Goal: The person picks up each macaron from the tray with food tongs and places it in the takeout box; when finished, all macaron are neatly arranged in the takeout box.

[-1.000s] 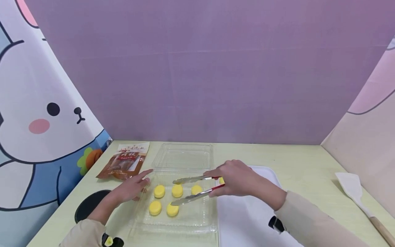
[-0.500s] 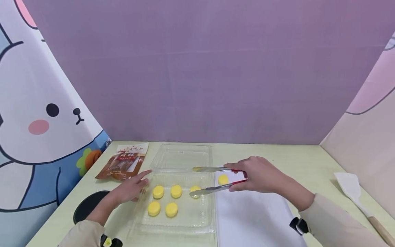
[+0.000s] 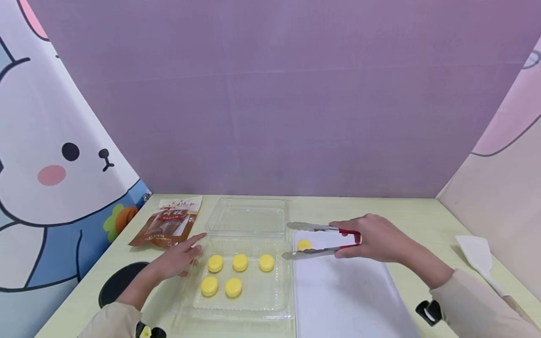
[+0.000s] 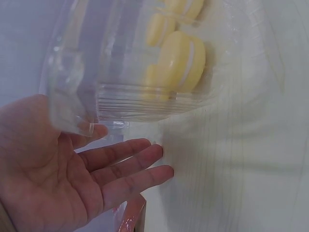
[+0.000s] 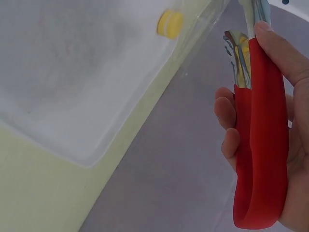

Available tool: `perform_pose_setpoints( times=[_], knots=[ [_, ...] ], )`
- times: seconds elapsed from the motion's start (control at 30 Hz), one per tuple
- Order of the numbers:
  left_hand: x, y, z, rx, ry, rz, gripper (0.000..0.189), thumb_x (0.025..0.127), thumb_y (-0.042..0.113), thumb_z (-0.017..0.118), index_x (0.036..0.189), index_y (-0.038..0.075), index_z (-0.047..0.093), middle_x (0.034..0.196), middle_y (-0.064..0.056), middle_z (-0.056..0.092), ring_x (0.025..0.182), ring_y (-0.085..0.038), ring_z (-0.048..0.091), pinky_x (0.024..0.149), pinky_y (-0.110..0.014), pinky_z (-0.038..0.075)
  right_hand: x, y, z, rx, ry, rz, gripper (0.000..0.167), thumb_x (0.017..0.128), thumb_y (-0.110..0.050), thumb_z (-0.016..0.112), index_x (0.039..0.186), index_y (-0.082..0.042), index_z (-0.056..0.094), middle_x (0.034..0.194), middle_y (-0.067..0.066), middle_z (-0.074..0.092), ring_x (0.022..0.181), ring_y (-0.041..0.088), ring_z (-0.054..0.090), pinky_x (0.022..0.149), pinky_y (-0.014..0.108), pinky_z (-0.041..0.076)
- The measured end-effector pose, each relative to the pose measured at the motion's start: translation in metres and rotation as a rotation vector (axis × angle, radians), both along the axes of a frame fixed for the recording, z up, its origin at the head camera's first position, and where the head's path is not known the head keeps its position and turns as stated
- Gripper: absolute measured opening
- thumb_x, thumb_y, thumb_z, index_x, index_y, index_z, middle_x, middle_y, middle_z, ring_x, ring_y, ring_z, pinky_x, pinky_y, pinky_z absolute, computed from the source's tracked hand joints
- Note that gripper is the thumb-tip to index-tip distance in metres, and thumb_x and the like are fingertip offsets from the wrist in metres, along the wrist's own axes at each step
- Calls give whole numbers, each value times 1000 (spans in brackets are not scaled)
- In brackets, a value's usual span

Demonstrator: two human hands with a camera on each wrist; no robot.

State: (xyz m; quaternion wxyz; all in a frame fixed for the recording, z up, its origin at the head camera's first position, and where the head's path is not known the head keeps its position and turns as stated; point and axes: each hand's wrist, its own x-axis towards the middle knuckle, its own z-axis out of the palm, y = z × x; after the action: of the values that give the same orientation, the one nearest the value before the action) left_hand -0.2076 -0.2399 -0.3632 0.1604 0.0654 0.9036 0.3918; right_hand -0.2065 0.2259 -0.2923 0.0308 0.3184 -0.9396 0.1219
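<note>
My right hand [image 3: 376, 237] grips red-handled metal tongs [image 5: 265, 140], whose arms stand apart with nothing between the tips. They hover over the left part of a white tray [image 3: 351, 286], where one yellow macaron [image 3: 304, 244] lies near the far left corner. Left of the tray, a clear plastic container [image 3: 253, 300] with its lid [image 3: 249, 216] folded back holds several yellow macarons [image 3: 240, 262] in two rows. At the container's left side is my left hand [image 3: 177, 260]. In the left wrist view its fingers [image 4: 130, 186] are extended beside and below the clear rim.
A brown snack packet [image 3: 169, 223] lies behind my left hand. A round black dish [image 3: 120, 284] is partly covered by my left forearm. A white spatula [image 3: 479, 253] with a wooden handle lies at the right edge. A purple backdrop [image 3: 270, 117] closes off the table's far side.
My right hand has drawn the tongs to the right, away from above the container's macarons to over the tray's edge. The tongs stay spread. My left hand keeps its place at the container.
</note>
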Motion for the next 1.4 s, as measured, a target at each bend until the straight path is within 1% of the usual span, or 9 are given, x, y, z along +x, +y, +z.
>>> perform_pose_setpoints(
  times=[0.13,0.27,0.43,0.57,0.7,0.97,1.13,1.3,1.4],
  knots=[
    [0,-1,-1,1,6,-8,56,111,28,42,158,1,28,140,-34,51,125,-50,54,83,-51,59,-3,8,-4,-12,-14,-22,71,80,-57,80,131,-9,69,73,-18,60,64,0,49,60,25,43],
    [0,-1,0,-8,10,-8,55,111,28,42,158,1,29,139,-34,52,124,-49,55,83,-51,59,-7,15,-9,-25,-20,-28,70,80,-55,81,131,-9,69,69,-18,57,62,0,47,59,25,41],
    [1,0,1,-17,13,-8,56,111,29,42,158,1,29,139,-34,52,121,-48,57,84,-52,59,-11,24,-16,-25,-29,-49,68,80,-52,83,131,-9,70,60,-16,48,57,1,38,55,24,32],
    [1,0,2,-16,12,-6,56,111,29,42,158,1,29,139,-33,52,121,-47,57,83,-51,59,-14,29,-24,-20,-40,-62,65,79,-48,85,130,-10,71,57,-13,41,55,3,31,54,24,27],
    [1,1,2,-13,10,-3,55,111,28,42,157,1,30,138,-33,53,121,-47,57,83,-51,59,-18,32,-32,-10,-53,-61,64,79,-46,85,130,-10,71,58,-12,43,56,4,34,57,26,29],
    [1,1,1,-15,9,8,54,111,26,42,157,1,30,138,-33,52,121,-47,58,82,-51,59,-21,31,-47,-13,-73,-66,62,79,-46,85,128,-10,73,59,-14,45,58,5,36,73,36,37],
    [1,2,1,-10,5,12,54,111,27,42,158,2,30,138,-33,53,119,-46,59,83,-51,59,-24,32,-52,-39,-77,-64,60,79,-45,85,127,-10,73,59,-13,43,57,3,33,68,30,34],
    [1,2,1,-4,7,11,55,111,27,43,158,2,30,137,-32,54,119,-45,59,82,-51,59,-23,32,-55,-44,-70,-79,59,80,-46,85,126,-12,74,58,-15,44,55,3,32,72,32,35],
    [1,2,1,-3,5,13,55,111,27,43,158,2,30,136,-32,54,118,-45,59,82,-51,59,-22,31,-57,-52,-59,-79,56,80,-45,84,125,-13,75,58,-16,45,55,2,32,68,30,36]
  ],
)
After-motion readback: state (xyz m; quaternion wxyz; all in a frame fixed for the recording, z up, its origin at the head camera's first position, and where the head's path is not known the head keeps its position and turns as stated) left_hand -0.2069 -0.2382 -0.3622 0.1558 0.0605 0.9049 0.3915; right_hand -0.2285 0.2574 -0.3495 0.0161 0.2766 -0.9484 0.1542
